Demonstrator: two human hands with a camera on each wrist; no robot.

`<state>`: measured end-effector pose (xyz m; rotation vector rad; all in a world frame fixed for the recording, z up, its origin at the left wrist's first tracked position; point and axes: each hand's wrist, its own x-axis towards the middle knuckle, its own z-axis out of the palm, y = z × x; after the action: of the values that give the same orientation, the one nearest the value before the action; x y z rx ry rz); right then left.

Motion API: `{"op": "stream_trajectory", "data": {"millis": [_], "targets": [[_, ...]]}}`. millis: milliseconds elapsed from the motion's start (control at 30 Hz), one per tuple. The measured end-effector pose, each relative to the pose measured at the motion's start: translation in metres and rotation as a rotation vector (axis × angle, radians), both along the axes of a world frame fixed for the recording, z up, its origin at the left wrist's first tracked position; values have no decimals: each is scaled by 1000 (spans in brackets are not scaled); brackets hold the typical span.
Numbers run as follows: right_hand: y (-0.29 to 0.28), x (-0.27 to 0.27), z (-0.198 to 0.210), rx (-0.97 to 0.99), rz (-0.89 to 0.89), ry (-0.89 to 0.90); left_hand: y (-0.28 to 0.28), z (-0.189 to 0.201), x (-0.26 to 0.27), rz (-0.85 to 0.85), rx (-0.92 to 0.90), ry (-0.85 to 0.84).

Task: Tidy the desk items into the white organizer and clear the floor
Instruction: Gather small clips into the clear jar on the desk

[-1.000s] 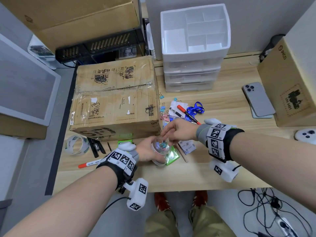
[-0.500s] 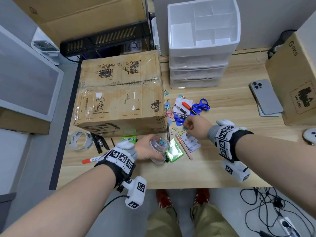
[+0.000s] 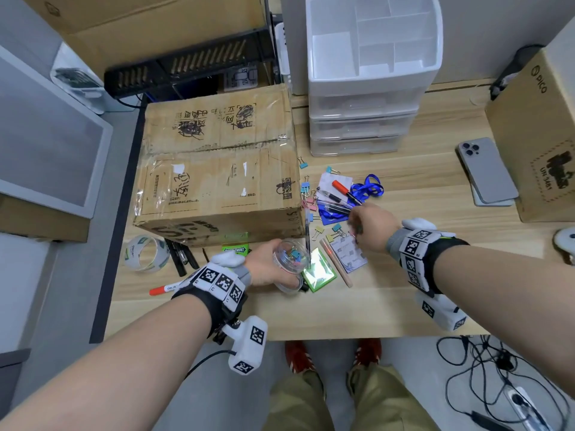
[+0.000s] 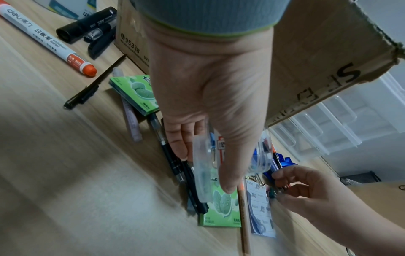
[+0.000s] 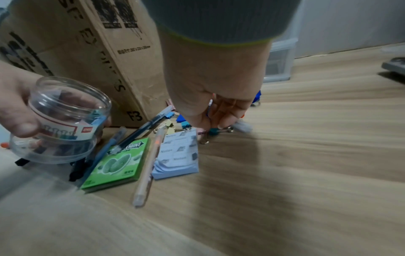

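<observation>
At the desk front: left hand (image 3: 264, 269) gripping clip jar (image 3: 289, 259), tilting, risking spills; right hand (image 3: 370, 228) pinching binder clip (image 5: 213, 131).

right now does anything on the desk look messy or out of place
Yes. Colored binder clips lie scattered beside the cardboard box, loose rather than in the clear jar the left hand holds. The right hand reaches down among them; pens and a blue lanyard are jumbled there too.

The right hand (image 5: 210, 97) covers whatever its fingertips touch among the binder clips (image 5: 173, 125), so a grip cannot be confirmed. The left hand (image 4: 208, 97) hides most of the clear jar (image 4: 202, 173). The desk (image 5: 306, 173) is motion-blurred.
</observation>
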<state>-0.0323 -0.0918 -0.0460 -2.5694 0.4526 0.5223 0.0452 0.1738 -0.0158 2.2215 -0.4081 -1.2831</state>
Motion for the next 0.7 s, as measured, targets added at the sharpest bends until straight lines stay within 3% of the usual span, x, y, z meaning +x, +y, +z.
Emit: {"op": "stream_trajectory", "data": {"millis": [333, 700], "targets": [[-16, -18, -6, -41, 66, -14, -25, 21, -7, -32, -17, 7], [-7, -19, -16, -133, 92, 16, -24, 10, -9, -23, -3, 12]]}}
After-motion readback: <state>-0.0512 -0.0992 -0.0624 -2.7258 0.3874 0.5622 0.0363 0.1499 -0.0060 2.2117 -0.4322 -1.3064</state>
